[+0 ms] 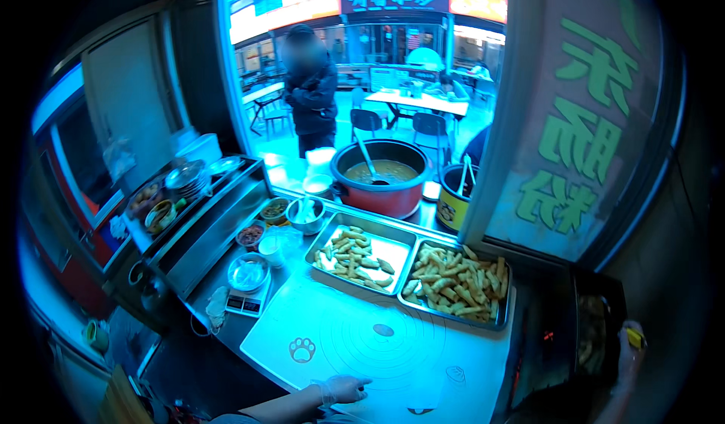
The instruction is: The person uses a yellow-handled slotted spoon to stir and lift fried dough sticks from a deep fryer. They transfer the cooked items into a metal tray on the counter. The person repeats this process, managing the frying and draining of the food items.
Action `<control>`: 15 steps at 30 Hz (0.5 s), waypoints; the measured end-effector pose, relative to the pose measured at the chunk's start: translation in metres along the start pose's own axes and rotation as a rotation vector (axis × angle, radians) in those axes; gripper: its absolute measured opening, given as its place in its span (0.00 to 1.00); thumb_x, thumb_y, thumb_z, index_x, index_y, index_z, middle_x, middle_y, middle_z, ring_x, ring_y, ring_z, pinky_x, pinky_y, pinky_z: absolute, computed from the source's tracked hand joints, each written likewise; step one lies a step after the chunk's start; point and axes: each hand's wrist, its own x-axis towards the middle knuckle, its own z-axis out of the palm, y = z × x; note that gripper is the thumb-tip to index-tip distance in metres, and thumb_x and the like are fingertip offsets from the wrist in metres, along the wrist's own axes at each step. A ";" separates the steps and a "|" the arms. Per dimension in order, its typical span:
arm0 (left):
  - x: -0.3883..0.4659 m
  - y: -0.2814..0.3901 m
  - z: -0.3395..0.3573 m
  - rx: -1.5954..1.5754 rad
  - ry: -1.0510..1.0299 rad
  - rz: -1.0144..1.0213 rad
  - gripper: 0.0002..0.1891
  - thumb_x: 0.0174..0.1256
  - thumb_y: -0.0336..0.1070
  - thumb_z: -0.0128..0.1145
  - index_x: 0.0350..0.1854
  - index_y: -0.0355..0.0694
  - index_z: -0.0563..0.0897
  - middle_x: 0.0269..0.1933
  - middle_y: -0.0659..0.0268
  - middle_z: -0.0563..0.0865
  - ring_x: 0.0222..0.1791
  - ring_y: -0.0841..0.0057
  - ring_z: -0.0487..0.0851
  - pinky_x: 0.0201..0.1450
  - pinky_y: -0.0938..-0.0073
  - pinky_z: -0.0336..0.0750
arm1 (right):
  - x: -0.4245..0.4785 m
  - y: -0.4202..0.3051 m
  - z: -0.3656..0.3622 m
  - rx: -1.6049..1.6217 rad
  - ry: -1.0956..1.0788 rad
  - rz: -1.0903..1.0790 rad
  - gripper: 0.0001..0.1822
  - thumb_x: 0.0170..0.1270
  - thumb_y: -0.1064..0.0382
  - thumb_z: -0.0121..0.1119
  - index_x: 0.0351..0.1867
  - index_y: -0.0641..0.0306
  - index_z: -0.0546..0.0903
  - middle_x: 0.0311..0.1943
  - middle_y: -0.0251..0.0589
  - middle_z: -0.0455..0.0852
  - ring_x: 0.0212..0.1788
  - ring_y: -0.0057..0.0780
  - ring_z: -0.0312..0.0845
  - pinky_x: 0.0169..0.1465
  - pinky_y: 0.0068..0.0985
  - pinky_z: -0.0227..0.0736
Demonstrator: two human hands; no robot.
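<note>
My left hand (346, 390), in a clear plastic glove, is over the near edge of a pale printed baking mat (283, 316). Its index finger points right and nothing is in it. Far to the right, my right hand (627, 344) grips a yellow handle (635, 338) beside a dark fryer basket (579, 296) with browned pieces inside; the dim light blurs how they join. Beyond the mat stand two metal trays. The left tray (396, 243) is partly filled with golden fried sticks (351, 251); the right tray (504, 323) is heaped with more fried sticks (459, 282).
A red pot of soup (376, 197) with a ladle and a yellow pot (450, 209) stand by the window opening. Left are a digital scale (243, 304) carrying a bowl (249, 271) and small bowls of toppings (250, 233). A person (310, 95) stands outside.
</note>
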 end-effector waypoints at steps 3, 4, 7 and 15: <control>0.010 0.000 0.003 -0.001 -0.035 0.033 0.30 0.67 0.49 0.48 0.69 0.43 0.64 0.57 0.52 0.80 0.56 0.55 0.78 0.59 0.62 0.70 | 0.004 0.016 -0.004 -0.108 0.026 -0.152 0.08 0.66 0.67 0.55 0.44 0.67 0.79 0.44 0.40 0.80 0.48 0.29 0.76 0.56 0.27 0.70; 0.015 0.001 0.005 -0.003 -0.034 0.038 0.30 0.67 0.49 0.48 0.69 0.43 0.64 0.57 0.52 0.80 0.56 0.55 0.78 0.59 0.62 0.70 | 0.004 0.026 -0.008 -0.188 0.026 -0.226 0.08 0.66 0.68 0.55 0.44 0.67 0.79 0.45 0.41 0.81 0.50 0.31 0.76 0.57 0.28 0.69; 0.018 0.004 0.009 -0.011 -0.032 0.042 0.30 0.66 0.48 0.49 0.69 0.42 0.64 0.56 0.52 0.80 0.55 0.56 0.78 0.59 0.62 0.70 | 0.002 0.034 -0.002 -0.287 -0.010 -0.181 0.09 0.65 0.69 0.54 0.44 0.67 0.79 0.50 0.45 0.79 0.56 0.37 0.74 0.63 0.32 0.65; 0.019 0.018 0.001 0.020 -0.012 0.066 0.31 0.65 0.47 0.50 0.69 0.42 0.64 0.54 0.54 0.82 0.54 0.57 0.79 0.57 0.63 0.72 | -0.016 0.075 -0.032 -0.369 -0.088 0.039 0.15 0.64 0.59 0.58 0.46 0.66 0.80 0.48 0.44 0.81 0.54 0.36 0.75 0.57 0.30 0.69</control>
